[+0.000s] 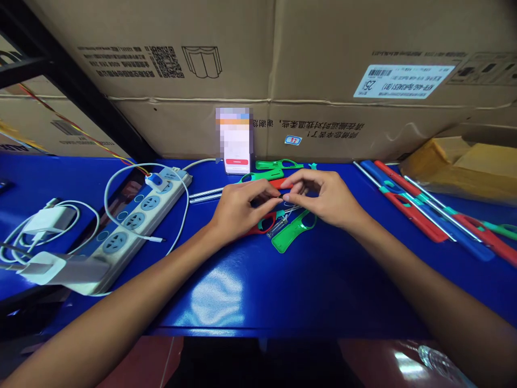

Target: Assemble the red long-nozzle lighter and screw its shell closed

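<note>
My left hand (242, 209) and my right hand (321, 196) meet over the middle of the blue table (258, 285). Both pinch a tiny dark piece (281, 196) between thumbs and fingertips; its shape is too small to make out. Below the fingers lie a green plastic shell (288, 238), a clear small cylinder (277, 227) and a red shell partly hidden by my left hand. Another green shell (269, 175) and a green piece with a loop (277, 164) lie behind the hands. Metal rods (205, 195) stick out left of my left hand.
A lit phone (237, 143) leans against the large cardboard box (181, 118). At left are a power strip (135, 221), white cables and chargers (54, 221). Red and blue handled rods (428, 215) and an open carton (464, 167) are at right.
</note>
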`<state>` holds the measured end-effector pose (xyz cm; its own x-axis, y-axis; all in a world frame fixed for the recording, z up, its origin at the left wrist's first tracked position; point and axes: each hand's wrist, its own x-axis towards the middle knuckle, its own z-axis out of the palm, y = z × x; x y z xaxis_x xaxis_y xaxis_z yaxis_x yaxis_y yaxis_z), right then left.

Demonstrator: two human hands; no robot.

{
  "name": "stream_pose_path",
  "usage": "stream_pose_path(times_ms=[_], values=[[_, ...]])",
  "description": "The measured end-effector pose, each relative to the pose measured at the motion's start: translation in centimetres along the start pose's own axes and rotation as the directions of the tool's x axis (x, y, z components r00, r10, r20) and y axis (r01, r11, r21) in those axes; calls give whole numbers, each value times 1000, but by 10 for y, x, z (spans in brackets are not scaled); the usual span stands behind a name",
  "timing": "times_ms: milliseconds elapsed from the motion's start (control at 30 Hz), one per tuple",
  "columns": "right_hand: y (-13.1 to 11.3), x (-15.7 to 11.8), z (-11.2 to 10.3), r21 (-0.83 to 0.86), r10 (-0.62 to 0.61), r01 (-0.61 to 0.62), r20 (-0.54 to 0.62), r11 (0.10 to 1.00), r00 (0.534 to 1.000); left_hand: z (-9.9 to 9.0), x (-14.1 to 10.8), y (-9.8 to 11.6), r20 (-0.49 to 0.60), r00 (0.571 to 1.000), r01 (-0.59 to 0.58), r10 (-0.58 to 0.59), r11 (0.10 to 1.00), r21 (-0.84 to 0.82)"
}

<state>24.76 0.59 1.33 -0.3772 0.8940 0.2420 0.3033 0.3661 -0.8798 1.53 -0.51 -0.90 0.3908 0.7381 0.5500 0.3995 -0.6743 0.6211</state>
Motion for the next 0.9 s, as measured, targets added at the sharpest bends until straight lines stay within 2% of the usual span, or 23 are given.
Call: stream_pose_path(times_ms=[133, 267, 400, 500, 633, 900], values=[[2, 0, -1, -13, 7, -7, 1, 1000, 1000, 0, 0, 1, 0, 1000, 12, -12, 1000, -17], [5, 2, -2, -39, -8, 7, -16, 999, 1000, 0, 2, 1, 5, 996, 90, -90, 985, -146], [7, 5, -5, -21, -2, 2, -17, 1000, 1000, 2, 3, 0, 46, 968, 247, -246, 909, -336], [8, 6, -6, 26, 49, -51, 48, 998, 998, 4, 4, 0, 101, 946, 321, -309, 832, -452], [6, 5, -6, 71, 122, -129, 102, 989, 987, 4, 5, 0, 180, 929, 370, -324, 776, -511], [8, 5, -3, 155, 162, -176, 103, 972, 981, -1, 9, -1, 253, 907, 421, -337, 738, -526]])
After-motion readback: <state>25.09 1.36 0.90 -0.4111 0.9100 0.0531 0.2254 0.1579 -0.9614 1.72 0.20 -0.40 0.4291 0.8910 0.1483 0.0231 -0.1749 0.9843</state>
